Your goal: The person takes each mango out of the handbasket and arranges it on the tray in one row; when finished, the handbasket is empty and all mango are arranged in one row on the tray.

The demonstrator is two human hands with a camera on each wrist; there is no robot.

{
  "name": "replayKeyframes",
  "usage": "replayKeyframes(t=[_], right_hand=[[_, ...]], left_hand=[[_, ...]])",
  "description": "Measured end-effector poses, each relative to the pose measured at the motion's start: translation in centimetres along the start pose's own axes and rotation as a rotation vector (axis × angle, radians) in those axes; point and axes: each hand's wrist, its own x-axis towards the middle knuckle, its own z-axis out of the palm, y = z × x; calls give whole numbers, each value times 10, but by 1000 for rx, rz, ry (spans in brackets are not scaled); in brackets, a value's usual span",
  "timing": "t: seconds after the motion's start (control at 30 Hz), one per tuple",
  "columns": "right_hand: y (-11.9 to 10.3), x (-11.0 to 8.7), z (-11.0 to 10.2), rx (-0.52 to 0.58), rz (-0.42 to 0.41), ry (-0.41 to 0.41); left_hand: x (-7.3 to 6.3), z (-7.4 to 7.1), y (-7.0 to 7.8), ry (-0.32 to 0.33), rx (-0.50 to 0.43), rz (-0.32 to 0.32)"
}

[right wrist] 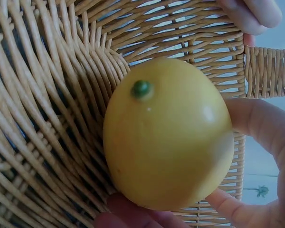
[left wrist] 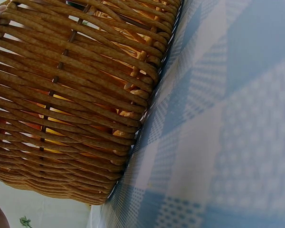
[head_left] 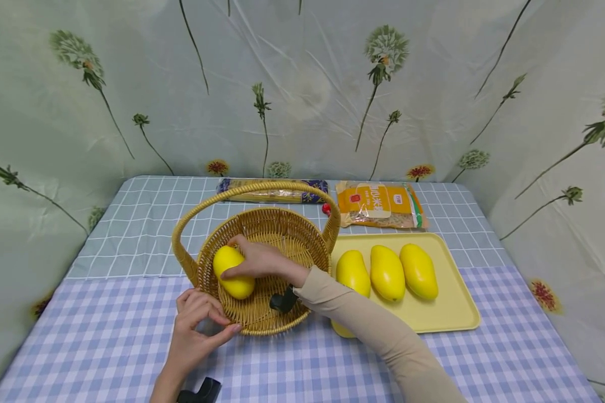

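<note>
A yellow mango point(head_left: 235, 282) with a small green stem end is in the wicker basket point(head_left: 264, 319), near its left side. My right hand point(head_left: 254, 259) grips this mango, thumb and fingers on opposite sides of it; in the right wrist view the mango point(right wrist: 168, 137) sits close to the woven wall. At the basket's front left, my left hand point(head_left: 196, 322) pinches the rim between thumb and fingers. The left wrist view shows mostly the outside of the basket point(left wrist: 71, 95), with yellow glimpsed through the weave.
Three more mangoes point(head_left: 387, 273) lie on a pale yellow tray point(head_left: 454, 305) right of the basket. Behind stand an orange packaged bag point(head_left: 380, 204) and a long blue-ended pack point(head_left: 277, 191). The basket's tall handle point(head_left: 256, 186) arches over it. A small red object point(head_left: 326, 209) lies behind the handle.
</note>
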Motion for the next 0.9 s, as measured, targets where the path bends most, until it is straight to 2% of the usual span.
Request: replayKeyframes(t=[0.23, 0.6, 0.9], right_hand=[[3, -1, -2, 38, 25, -5], [3, 0, -6, 44, 30, 34], [2, -12, -19, 92, 15, 55]], left_hand=[[0, 0, 0, -5, -5, -3], [0, 0, 0, -2, 6, -7], [0, 0, -1, -2, 18, -3]])
